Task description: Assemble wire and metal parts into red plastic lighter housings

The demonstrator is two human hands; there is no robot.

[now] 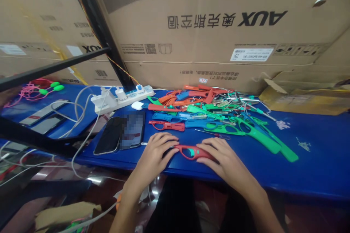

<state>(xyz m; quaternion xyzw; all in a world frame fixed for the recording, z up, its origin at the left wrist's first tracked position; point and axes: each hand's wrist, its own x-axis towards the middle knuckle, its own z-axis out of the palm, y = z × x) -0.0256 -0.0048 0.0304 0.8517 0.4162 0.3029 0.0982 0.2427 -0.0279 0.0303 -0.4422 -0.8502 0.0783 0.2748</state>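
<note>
A red long-nosed lighter [201, 153] with a green trigger lies level between my two hands near the table's front edge. My left hand [160, 151] grips its metal nozzle end, the fingers bent over it. At the other end, my right hand [219, 154] has its thumb and fingers closed round the handle. Just beyond them lie a red lighter shell half [167, 126] and a thin screwdriver [213, 134]. Behind is a heap of red, orange, blue and green lighter shells [191, 107], with metal tubes and wires mixed in.
Two phones [108, 135] lie left of my hands, by a white power strip [129, 99] with chargers and loose cables. A black metal frame [41, 140] crosses the left side. Large cardboard boxes [202, 40] stand behind the blue table [314, 174]. An opened carton [303, 94] sits right.
</note>
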